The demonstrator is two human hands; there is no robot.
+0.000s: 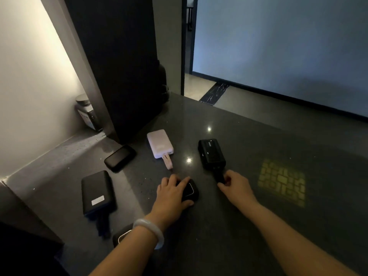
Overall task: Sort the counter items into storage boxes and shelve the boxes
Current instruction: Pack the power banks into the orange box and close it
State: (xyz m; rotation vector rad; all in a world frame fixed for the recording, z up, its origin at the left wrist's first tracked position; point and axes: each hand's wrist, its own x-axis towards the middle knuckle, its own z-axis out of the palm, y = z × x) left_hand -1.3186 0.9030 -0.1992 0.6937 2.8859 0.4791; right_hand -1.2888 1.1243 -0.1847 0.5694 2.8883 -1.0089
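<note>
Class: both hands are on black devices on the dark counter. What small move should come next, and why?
Probably lift both at once. The left hand already lies over the small black device and the right hand pinches the strap of the black power bank. No storage box is in view, so carrying follows.

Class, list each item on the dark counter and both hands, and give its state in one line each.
White power bank: flat, untouched, short cable out.
Glossy black power bank: flat, its strap pinched by right hand.
Small black power bank: flat under left hand.
Long matte black power bank: flat, untouched.
Rounded black power bank: flat, untouched.
</note>
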